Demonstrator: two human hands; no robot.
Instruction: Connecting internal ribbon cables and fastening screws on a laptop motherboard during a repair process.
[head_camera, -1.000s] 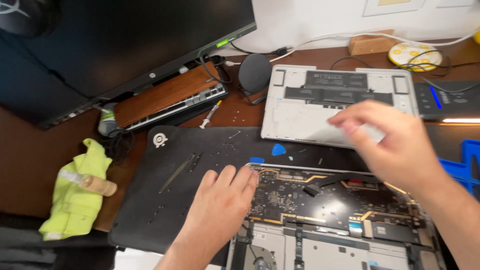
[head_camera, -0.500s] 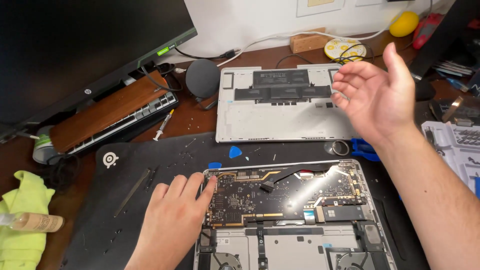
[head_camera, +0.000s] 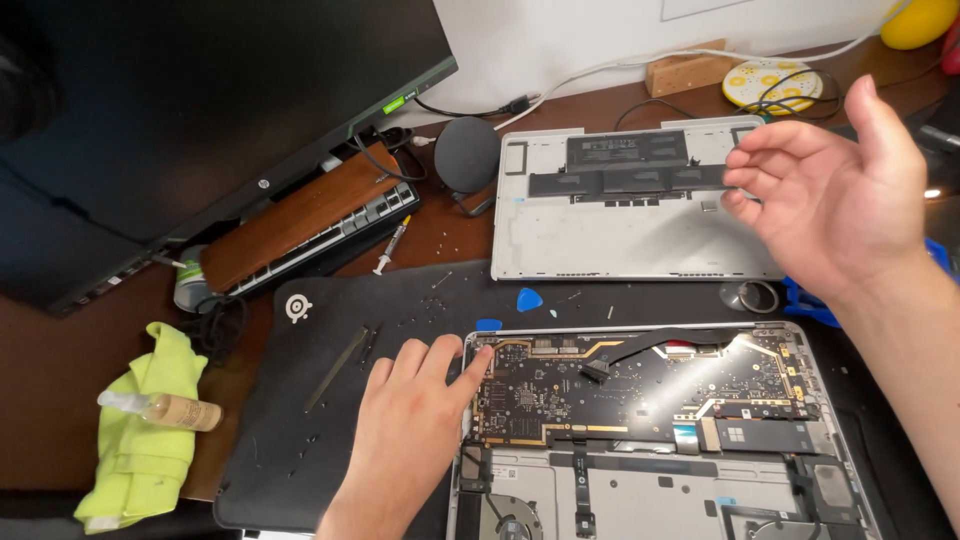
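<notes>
Laptop (head_camera: 660, 430) under left hand (head_camera: 415, 420); possibly touching.

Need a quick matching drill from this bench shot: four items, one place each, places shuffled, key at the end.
Items
1. spray bottle
2. blue pick
3. left hand
4. right hand

Places
A. raised, empty, above the removed bottom cover
B. flat at the open laptop's left edge
C. lying on the yellow-green cloth
D. on the black mat, between cover and laptop

Pairs: 1-C, 2-D, 3-B, 4-A
</notes>
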